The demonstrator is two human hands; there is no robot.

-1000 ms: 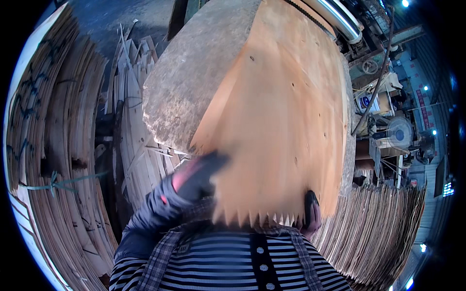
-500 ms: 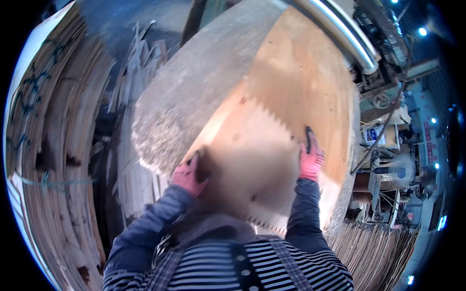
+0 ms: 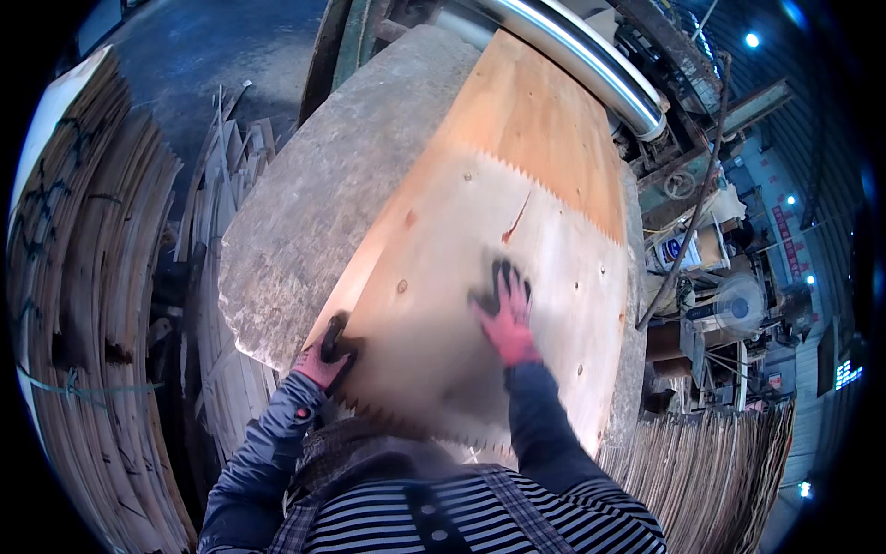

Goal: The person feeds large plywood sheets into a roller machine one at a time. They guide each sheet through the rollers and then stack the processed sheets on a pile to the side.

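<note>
A pale wood veneer sheet (image 3: 471, 277) with saw-toothed ends and a few knots spreads out before me, overlapping a more orange veneer sheet (image 3: 544, 120) farther off. My left hand (image 3: 324, 358), in a pink glove with black fingers, grips the left edge of the pale sheet near my body; some of its fingers are hidden. Over the middle of that sheet my right hand (image 3: 508, 314), gloved alike, is spread open with its palm down. Slight blur leaves it unclear whether the right palm touches the wood.
Both sheets lie on a rough grey slab (image 3: 341, 194). A shiny metal roller (image 3: 591, 65) crosses the far end. Veneer stacks stand at left (image 3: 92, 305) and at lower right (image 3: 711, 462). A fan (image 3: 738, 300) is on the right, near a dark slanting rod (image 3: 692, 203).
The pale sheet has moved away from me and now covers more of the orange one. My right hand has shifted left across it, fingers spread. The view has swung slightly.
</note>
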